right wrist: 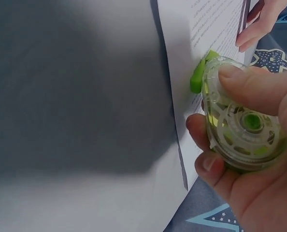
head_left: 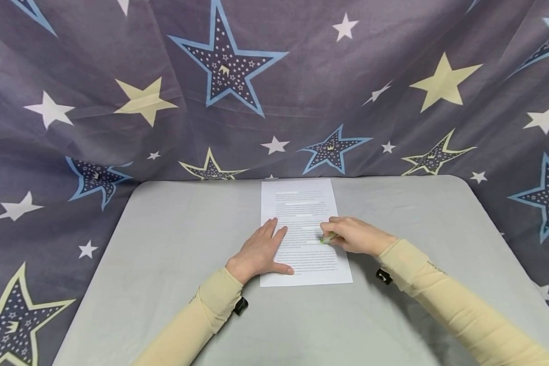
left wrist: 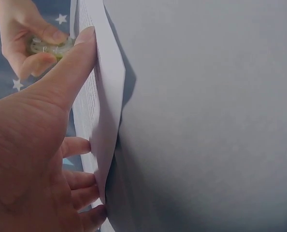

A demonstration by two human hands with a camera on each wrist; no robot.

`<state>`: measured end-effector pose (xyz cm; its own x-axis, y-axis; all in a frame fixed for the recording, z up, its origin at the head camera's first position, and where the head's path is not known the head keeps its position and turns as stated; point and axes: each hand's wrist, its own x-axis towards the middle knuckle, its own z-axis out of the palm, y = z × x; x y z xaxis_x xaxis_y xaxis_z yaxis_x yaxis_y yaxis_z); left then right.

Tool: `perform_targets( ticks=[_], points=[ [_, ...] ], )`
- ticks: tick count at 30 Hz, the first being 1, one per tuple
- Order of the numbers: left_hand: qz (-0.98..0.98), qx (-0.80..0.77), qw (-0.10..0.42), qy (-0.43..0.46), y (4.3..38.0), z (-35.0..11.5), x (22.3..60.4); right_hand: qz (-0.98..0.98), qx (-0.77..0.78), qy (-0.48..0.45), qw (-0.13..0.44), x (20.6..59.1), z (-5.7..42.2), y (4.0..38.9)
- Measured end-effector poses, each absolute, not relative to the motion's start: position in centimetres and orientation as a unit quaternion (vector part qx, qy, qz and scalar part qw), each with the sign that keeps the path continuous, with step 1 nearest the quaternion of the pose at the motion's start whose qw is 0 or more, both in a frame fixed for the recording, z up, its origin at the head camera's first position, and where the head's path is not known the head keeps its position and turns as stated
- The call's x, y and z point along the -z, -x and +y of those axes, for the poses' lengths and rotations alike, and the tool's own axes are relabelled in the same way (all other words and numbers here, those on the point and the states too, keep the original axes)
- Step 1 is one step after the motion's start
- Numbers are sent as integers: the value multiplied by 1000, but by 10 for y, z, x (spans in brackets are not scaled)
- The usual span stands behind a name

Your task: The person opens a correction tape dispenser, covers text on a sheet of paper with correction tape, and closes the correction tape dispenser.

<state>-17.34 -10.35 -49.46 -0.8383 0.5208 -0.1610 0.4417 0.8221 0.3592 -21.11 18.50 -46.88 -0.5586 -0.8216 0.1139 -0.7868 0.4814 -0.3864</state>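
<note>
A printed sheet of paper (head_left: 343, 277) lies on the table, and white strips cover parts of several text lines. My left hand (head_left: 258, 253) rests on the sheet's left side with fingers and thumb spread. In my right hand (head_left: 360, 236) I grip a correction tape dispenser (right wrist: 247, 118), clear-cased with a green hub and a green cap by its tip. The thumb lies over one face of the case and the fingers curl round the other side. In the head view its tip is at a text line right of the sheet's middle; the right hand hides most of it.
The sheet lies on a table covered in light grey cloth (head_left: 187, 223). Behind and beside the table hangs a dark curtain (head_left: 238, 137) with a star print. A black wrist device (head_left: 240, 306) shows at the left cuff, another (head_left: 384, 276) at the right.
</note>
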Motion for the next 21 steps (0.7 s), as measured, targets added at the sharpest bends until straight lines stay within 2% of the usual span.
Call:
perform_targets(
  ticks=[21],
  points=[
    [947, -152, 123, -255, 173, -104, 495, 869, 195, 453, 48, 469, 196, 210]
  ],
)
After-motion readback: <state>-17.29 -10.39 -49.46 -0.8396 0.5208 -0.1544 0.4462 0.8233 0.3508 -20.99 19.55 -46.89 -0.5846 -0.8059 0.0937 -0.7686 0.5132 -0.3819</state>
